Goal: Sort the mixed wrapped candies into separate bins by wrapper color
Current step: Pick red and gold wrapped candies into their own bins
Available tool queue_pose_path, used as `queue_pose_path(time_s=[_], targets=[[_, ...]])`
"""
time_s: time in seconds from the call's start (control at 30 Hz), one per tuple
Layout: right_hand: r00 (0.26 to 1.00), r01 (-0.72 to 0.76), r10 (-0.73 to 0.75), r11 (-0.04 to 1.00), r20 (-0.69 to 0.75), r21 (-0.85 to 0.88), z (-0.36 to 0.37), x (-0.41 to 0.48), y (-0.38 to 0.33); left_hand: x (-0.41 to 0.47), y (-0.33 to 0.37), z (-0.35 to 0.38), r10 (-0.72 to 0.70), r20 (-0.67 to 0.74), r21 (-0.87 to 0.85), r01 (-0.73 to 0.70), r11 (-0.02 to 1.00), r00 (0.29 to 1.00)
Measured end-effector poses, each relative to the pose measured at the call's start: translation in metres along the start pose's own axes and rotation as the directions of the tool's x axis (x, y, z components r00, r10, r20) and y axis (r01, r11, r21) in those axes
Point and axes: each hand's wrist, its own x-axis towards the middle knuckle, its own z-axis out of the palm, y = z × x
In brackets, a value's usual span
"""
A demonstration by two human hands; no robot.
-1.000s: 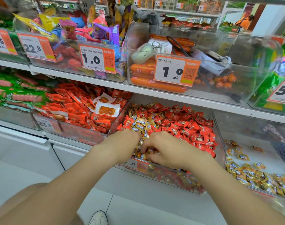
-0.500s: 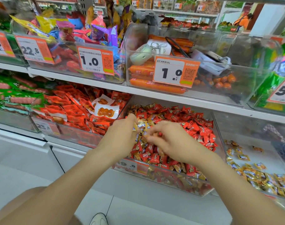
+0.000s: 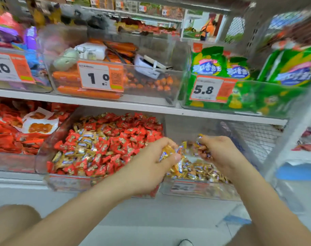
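Gold foil candies (image 3: 166, 151), clutched in hands (image 3: 151, 163)

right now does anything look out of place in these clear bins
Yes: gold-wrapped candies lie mixed among the red-wrapped candies in the clear plastic middle bin, mostly front left, so that bin is not one colour.

From my seat the right bin (image 3: 200, 191) opens only toward me. The shelf board (image 3: 115, 105) caps it overhead, the wire mesh panel (image 3: 255, 137) shuts its right side, and the mixed bin (image 3: 43, 157) presses against its left. Behind my left hand (image 3: 149, 167) and right hand (image 3: 222, 153), each clutching gold candies (image 3: 168, 150), its rear lies bare.
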Motion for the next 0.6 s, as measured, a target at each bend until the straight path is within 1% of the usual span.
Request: queue_pose_path(time_s=[0.07, 0.1, 0.13, 0.17, 0.23, 0.3, 0.33, 0.4, 0.43, 0.5, 0.6], targets=[[0.994, 0.055, -0.077, 0.965, -0.075, -0.258, -0.027, 0.011, 0.022, 0.019, 0.013, 0.031, 0.120, 0.013, 0.219, -0.120, 0.968, 0.993], [0.992, 0.060, -0.093, 0.943, -0.084, -0.328, -0.038, 0.015, 0.031, 0.032, 0.017, 0.045, 0.153, 0.018, 0.300, -0.151, 0.942, 0.988], [0.993, 0.058, -0.090, 0.938, -0.078, -0.343, -0.048, 0.019, 0.038, 0.046, 0.018, 0.058, 0.170, 0.015, 0.355, -0.164, 0.920, 0.985], [0.994, 0.054, -0.080, 0.945, -0.069, -0.323, -0.056, 0.022, 0.044, 0.063, 0.015, 0.070, 0.156, 0.007, 0.380, -0.147, 0.913, 0.988], [0.998, 0.038, -0.049, 0.972, -0.041, -0.230, -0.066, 0.028, 0.048, 0.096, 0.003, 0.090, 0.069, -0.009, 0.385, -0.060, 0.921, 0.998], [0.999, 0.025, -0.029, 0.987, -0.024, -0.157, -0.073, 0.033, 0.049, 0.124, -0.011, 0.106, -0.036, 0.007, 0.446, 0.029, 0.895, 0.999], [0.999, 0.032, -0.036, 0.986, -0.022, -0.164, -0.077, 0.034, 0.049, 0.133, -0.015, 0.111, -0.088, 0.039, 0.481, 0.058, 0.875, 0.995], [0.997, 0.051, -0.064, 0.967, -0.044, -0.251, -0.085, 0.033, 0.049, 0.142, -0.020, 0.116, -0.170, 0.128, 0.521, 0.079, 0.850, 0.977], [0.995, 0.061, -0.083, 0.952, -0.059, -0.300, -0.089, 0.032, 0.049, 0.142, -0.020, 0.115, -0.180, 0.159, 0.532, 0.069, 0.844, 0.971], [0.990, 0.084, -0.118, 0.929, -0.075, -0.360, -0.089, 0.025, 0.043, 0.134, -0.015, 0.107, -0.115, 0.178, 0.582, -0.010, 0.813, 0.977], [0.981, 0.155, -0.188, 0.901, -0.042, -0.404, -0.071, 0.010, 0.027, 0.103, -0.004, 0.081, 0.111, 0.113, 0.632, -0.158, 0.759, 0.987]])
